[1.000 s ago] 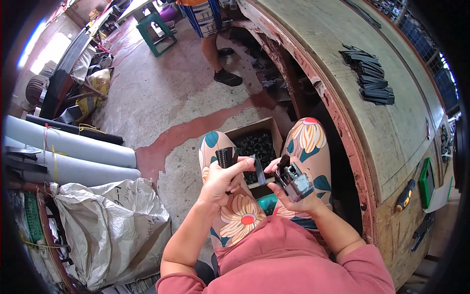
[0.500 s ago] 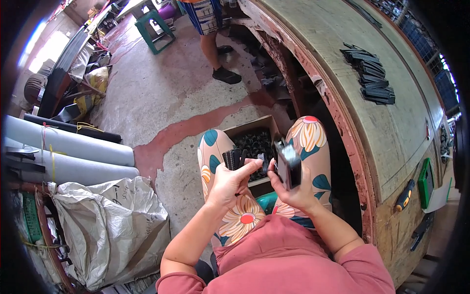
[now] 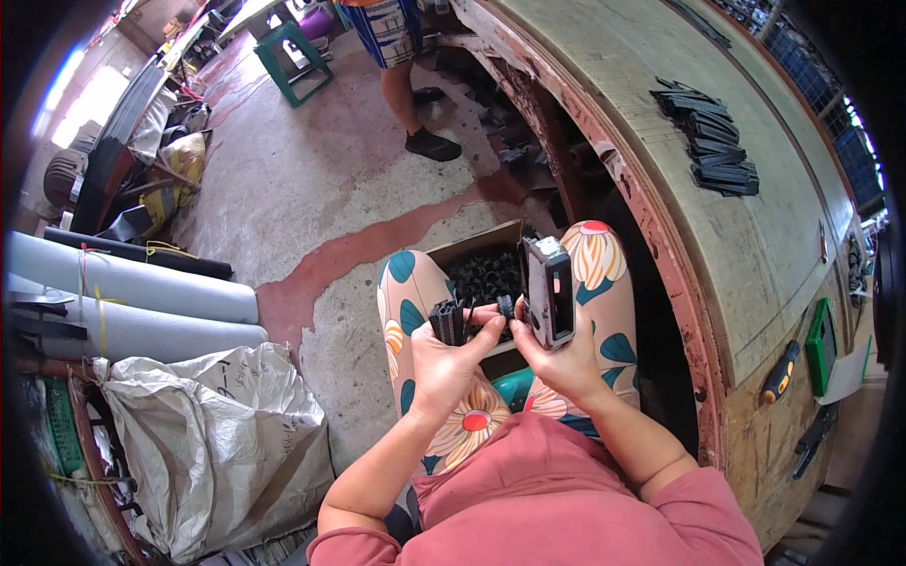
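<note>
Above my lap, my left hand (image 3: 451, 363) is closed around a bundle of short black textured strips (image 3: 447, 323). Between the fingertips of both hands sits a small curled black strip (image 3: 506, 307), bent into a loop. My right hand (image 3: 563, 363) grips a black-and-silver stapler (image 3: 550, 294), held upright with its framed side showing. Its lower end is partly hidden by my fingers. Just beyond my hands, between my knees, stands an open cardboard box (image 3: 495, 241) holding many small curled black pieces (image 3: 486, 275).
On my right a wooden worktable (image 3: 642, 104) carries a pile of black strips (image 3: 710, 137), a screwdriver (image 3: 781, 373) and a green tray (image 3: 823, 351). At left lie pale rolls (image 3: 142, 283) and a white sack (image 3: 217, 424). Another person (image 3: 401, 90) stands ahead near a green stool (image 3: 293, 61).
My hands have come closer together around the curled strip. The stapler has turned, so its open frame now shows. The strip bundle has tilted slightly in my left hand.
</note>
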The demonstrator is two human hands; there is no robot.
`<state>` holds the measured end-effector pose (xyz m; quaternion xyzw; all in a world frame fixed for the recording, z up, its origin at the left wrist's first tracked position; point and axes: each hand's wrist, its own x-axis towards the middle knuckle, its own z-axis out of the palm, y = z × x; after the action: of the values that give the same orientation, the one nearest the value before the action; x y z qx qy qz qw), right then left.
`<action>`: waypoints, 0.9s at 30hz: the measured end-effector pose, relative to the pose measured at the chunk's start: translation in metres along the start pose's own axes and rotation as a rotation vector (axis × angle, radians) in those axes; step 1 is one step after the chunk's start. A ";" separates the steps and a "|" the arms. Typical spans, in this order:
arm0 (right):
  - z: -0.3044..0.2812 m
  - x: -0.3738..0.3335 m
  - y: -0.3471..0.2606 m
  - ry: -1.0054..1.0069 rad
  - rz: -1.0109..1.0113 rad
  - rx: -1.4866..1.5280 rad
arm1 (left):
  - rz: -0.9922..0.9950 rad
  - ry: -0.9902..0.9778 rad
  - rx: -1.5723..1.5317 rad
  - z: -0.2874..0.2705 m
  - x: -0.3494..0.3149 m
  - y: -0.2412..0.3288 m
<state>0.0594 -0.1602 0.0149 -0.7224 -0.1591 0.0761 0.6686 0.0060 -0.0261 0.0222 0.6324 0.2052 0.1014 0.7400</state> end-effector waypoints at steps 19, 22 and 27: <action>-0.019 -0.003 0.004 -0.243 -0.271 -0.374 | 0.064 0.020 0.368 -0.045 0.018 0.038; -0.023 -0.009 0.014 -0.355 -0.303 -0.494 | 0.079 -0.049 0.441 -0.059 0.020 0.055; -0.015 -0.009 0.019 -0.414 -0.338 -0.528 | 0.071 -0.121 0.628 -0.068 0.017 0.068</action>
<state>0.0583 -0.1787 -0.0034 -0.8026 -0.4221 0.0654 0.4163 -0.0004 0.0541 0.0779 0.8416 0.1601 0.0210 0.5154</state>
